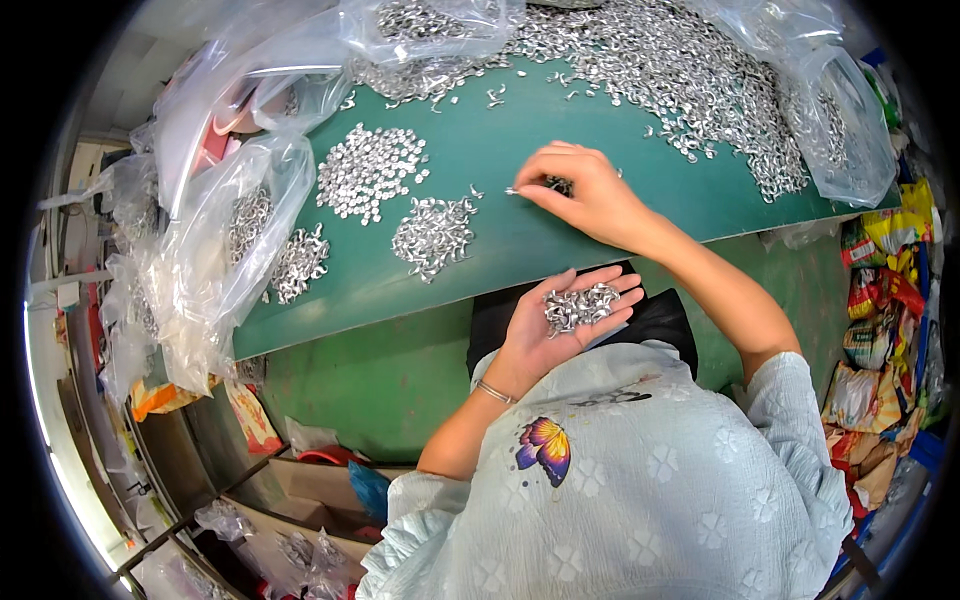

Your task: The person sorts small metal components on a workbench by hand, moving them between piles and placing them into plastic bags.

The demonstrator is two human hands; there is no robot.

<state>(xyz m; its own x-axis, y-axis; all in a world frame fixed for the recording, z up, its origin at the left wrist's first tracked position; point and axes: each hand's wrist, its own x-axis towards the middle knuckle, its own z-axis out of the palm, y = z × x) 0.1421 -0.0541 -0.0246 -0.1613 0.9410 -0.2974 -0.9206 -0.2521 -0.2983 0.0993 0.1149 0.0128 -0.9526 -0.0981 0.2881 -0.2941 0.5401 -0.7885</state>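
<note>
Palm up at the table's front edge, my left hand (545, 318) cradles a heap of small curved silver metal pieces (582, 309), its fingers stretched out under them. Over the green tabletop (480, 135), my right hand (585, 195) is closed in a pinch. A tiny silver metal piece (511, 190) pokes out from its thumb and fingertip. More dark, shiny bits (560, 186) show partly beneath the curled fingers. To the left lie a small pile of curved metal pieces (434, 237) and a spread of rounder-looking silver pieces (368, 170).
A large mass of loose metal pieces (680, 70) covers the back right. Clear plastic bags (235, 215) sit along the left end, with another bag (845, 130) at the right end. Colourful packets (880, 300) line the right side; an open cardboard box (320, 485) sits below left.
</note>
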